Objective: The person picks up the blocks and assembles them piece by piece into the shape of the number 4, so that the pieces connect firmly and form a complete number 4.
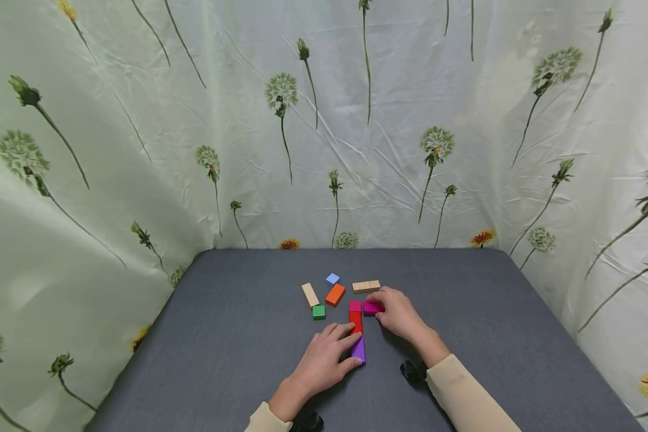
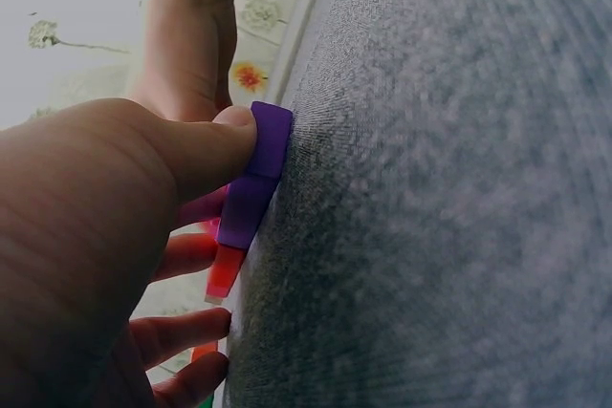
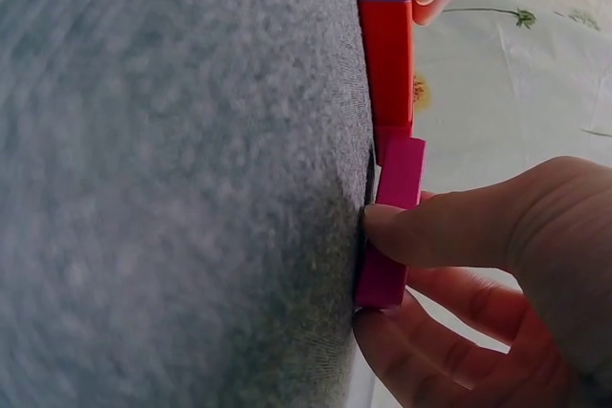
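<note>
My right hand (image 1: 402, 313) pinches a magenta block (image 3: 390, 279) between thumb and fingers, low over the grey table. Just left of it, in the head view, a row runs toward me: a small pink block (image 1: 354, 305), a red block (image 1: 356, 318) and a purple block (image 1: 359, 353). The left hand (image 1: 326, 355) lies along the left side of that row, its fingers reaching onto the red and purple blocks. In the left wrist view its thumb rests against the near part of the purple block (image 2: 256, 174), while the other fingers spread out, fairly straight.
Beyond the hands lie an orange block (image 1: 335, 294), a small green block (image 1: 318, 312), a small blue block (image 1: 332, 278) and two plain wooden blocks, one upright in view (image 1: 310, 294), one crosswise (image 1: 366, 287). A flower-printed curtain (image 1: 324, 150) surrounds the grey table (image 1: 227, 324).
</note>
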The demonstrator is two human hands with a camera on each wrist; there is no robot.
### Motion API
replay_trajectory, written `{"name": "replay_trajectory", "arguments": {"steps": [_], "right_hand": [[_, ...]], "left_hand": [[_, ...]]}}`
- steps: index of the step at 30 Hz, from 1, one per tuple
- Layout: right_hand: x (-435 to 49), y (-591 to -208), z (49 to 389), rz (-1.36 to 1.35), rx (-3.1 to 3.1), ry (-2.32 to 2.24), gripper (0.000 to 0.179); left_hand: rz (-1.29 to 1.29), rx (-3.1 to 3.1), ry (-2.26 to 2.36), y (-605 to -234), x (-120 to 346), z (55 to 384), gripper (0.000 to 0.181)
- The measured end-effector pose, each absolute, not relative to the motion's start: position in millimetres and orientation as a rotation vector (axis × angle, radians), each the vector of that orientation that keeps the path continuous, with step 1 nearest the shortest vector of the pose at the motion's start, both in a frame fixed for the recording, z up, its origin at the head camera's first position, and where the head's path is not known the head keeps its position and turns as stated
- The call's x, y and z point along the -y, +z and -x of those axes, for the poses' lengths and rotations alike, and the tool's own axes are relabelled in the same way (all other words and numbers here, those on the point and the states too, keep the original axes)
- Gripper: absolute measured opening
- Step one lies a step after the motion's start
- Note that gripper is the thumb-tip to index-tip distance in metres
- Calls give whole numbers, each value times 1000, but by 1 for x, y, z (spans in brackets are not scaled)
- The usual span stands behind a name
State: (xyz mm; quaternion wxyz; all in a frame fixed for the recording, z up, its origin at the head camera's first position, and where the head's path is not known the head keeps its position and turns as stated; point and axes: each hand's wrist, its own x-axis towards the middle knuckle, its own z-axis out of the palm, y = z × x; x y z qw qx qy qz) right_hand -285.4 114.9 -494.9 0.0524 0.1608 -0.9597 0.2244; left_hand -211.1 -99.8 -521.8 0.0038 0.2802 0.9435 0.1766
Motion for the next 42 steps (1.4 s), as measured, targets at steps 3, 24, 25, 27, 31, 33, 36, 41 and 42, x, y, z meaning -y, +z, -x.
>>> {"name": "replay_trajectory", "arguments": {"steps": [3,24,25,27,31,33,36,41,42], "right_hand": [[-114,-495,286,-490,2928,674,32],[-113,-497,288,-454,2932,678,30],[-113,-497,288,-454,2933,679,30],[-113,-496,288,-449,2936,680,30],[-112,-495,288,-439,2946,684,30],[-112,-495,288,-436,2950,683,30],[-112,-495,288,-434,2950,684,30],[-112,-495,287,-438,2942,682,30],[-112,-495,287,-439,2939,682,30]], "left_hand": [[-883,-2958,560,-522,100,211,57],[-894,-2961,545,-522,101,211,57],[-894,-2960,545,-522,101,211,57],[-892,-2958,547,-522,101,211,57],[-888,-2955,550,-522,101,211,57],[-889,-2955,549,-521,101,211,57],[-890,-2955,546,-521,100,211,57],[-887,-2948,545,-521,100,211,57],[-885,-2948,546,-521,100,212,57]]}}
